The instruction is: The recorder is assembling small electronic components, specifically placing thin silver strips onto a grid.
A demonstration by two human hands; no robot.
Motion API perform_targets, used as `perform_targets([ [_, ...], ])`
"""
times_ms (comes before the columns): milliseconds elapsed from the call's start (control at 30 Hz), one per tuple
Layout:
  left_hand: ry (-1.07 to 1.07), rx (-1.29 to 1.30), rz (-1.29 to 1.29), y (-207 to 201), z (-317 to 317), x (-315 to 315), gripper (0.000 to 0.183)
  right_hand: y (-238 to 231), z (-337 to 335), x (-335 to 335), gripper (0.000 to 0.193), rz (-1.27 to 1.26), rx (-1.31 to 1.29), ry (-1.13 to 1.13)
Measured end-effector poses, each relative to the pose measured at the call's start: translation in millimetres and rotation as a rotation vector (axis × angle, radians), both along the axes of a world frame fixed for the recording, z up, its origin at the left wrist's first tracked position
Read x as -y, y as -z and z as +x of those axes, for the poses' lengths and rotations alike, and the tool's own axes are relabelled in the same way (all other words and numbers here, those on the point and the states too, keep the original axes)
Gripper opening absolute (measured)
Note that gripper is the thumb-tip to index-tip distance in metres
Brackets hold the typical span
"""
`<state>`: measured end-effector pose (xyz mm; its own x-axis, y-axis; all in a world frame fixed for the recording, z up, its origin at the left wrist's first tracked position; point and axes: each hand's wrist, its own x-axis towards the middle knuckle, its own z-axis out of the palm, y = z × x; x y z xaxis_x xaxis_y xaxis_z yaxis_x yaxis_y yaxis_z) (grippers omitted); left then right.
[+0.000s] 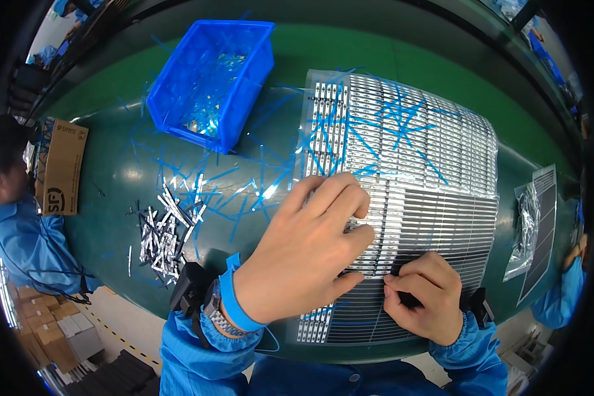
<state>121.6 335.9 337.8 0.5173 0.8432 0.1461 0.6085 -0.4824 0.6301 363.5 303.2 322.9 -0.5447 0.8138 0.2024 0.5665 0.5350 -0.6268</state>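
Observation:
Sheets of narrow silver strips with small dark marks (435, 155) lie on the green table, partly stacked. The nearer sheet (449, 228) shows dark bands between its silver lines. My left hand (297, 247) rests over the left part of the sheets, fingers bent and apart, with nothing visible in it. At the nearer sheet my right hand (429, 297) is closed in a pinch, thumb and forefinger meeting over the strips. Something dark shows under its fingers; I cannot make out what it is. Thin blue film slivers (402, 119) lie scattered across the sheets.
A blue plastic bin (247, 109) holding film scraps stands at the far left. Loose black-and-silver strips (165, 241) are heaped nearer, among more blue slivers. A clear bag (525, 224) lies at the right. A cardboard box (66, 168) and a person (30, 231) are at the left.

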Motion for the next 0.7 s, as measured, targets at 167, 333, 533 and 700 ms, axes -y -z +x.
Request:
perform_targets([
  [167,0.004,-0.008,0.002,-1.4,-0.1,-0.7,0.039,-2.3,0.9,1.5,0.017,-0.078,-0.074,0.098],
  [333,0.007,0.029,0.011,3.2,-3.0,-3.0,0.035,-1.9,8.1,-4.4,0.019,-0.335,-0.284,0.272],
  [533,-0.103,0.127,0.102,5.4,-0.2,-9.5,0.021,-5.4,7.3,-5.9,0.019,-0.362,-0.292,0.223],
  [700,-0.355,0.423,0.132,3.4,-2.4,-8.7,0.009,-31.1,18.4,-25.2,0.019,-0.734,-0.172,0.028],
])
